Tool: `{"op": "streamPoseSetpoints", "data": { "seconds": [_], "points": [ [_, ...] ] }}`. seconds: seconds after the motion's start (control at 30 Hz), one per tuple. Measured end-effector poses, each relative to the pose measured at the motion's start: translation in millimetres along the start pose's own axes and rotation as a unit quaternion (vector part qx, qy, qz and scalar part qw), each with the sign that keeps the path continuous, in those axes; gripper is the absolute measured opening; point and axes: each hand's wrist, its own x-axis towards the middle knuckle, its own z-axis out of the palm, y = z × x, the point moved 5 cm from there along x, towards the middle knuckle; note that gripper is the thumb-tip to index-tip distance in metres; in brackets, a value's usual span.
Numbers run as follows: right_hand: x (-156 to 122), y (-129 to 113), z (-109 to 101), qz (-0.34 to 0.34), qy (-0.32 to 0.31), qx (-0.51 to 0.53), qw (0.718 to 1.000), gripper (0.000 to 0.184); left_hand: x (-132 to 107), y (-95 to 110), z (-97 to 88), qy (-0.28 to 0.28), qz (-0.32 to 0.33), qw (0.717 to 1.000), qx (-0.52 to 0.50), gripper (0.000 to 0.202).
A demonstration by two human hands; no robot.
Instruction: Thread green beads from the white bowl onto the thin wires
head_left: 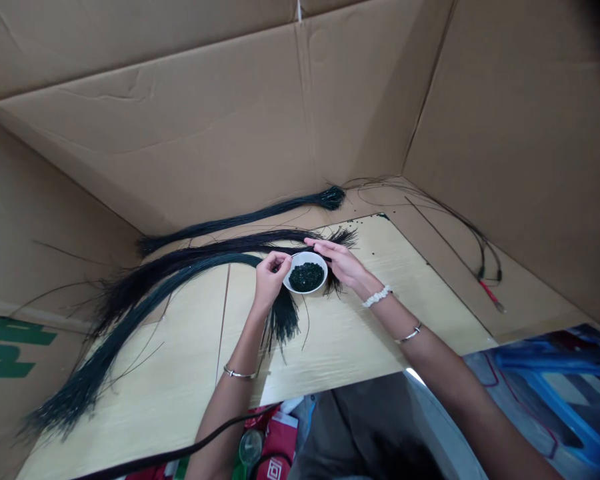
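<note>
- Bowl (305,272), white and shallow, sits on the worktop (380,313) between the left hand (273,277) and the right hand (340,262). It holds small dark green beads (307,277), and its spot under both hands seems chosen to keep them within easy reach.
- Left hand: narrow pinch, fingertips drawn together just over the bowl's near rim. Whatever lies between them is too small to tell.
- Right hand: fingers long and flat, resting across the far rim, apparently steadying the bowl. It holds nothing that can be made out.
- Strand bundles (205,252), long and dark, lie in separate sweeps on the worktop, likely spread apart to limit tangling. Their frayed ends reach around the bowl and close to both hands, so they crowd the working area.
- Loose beads (375,237) lie scattered near the worktop's far edge.
- Cardboard box (145,113) walls in the worktop on the far sides, which may help catch stray beads.
- Thin wires (480,243) with a red tip (491,292) lie off to the right.
- Black cable (180,453) crosses the near edge, below the left forearm.
- Red packet (280,433) and blue patterned sheet (540,387) sit below the worktop's near edge.
</note>
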Motion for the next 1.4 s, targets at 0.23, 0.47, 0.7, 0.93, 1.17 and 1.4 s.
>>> {"op": "streamPoseSetpoints", "data": {
  "seconds": [0.23,0.47,0.7,0.93,1.17,1.4],
  "points": [
    [-0.5,-0.7,0.4,0.0,0.001,0.006,1.0,0.042,-0.2,0.5,-0.8,0.003,0.008,1.0,0.002,0.02],
    [-0.7,0.8,-1.5,-0.004,0.001,-0.007,1.0,0.04,-0.4,0.2,-0.2,0.002,0.005,1.0,-0.001,0.02],
    [-0.9,-0.1,0.2,-0.004,-0.004,-0.003,1.0,0.041,0.5,1.2,-0.4,0.001,0.009,1.0,0.002,0.02],
    [-2.5,-1.1,0.5,-0.001,-0.005,-0.012,1.0,0.041,-0.5,0.3,-0.6,-0.004,0.01,1.0,0.005,0.019],
    [-2.2,-0.5,-0.7,-0.002,-0.008,-0.021,1.0,0.039,-0.3,0.7,0.0,-0.005,0.006,1.0,0.0,0.02],
    [-2.7,-1.0,-0.5,-0.002,-0.011,-0.02,1.0,0.038,-0.3,1.6,0.0,-0.002,0.003,1.0,0.002,0.021]
  ]
}}
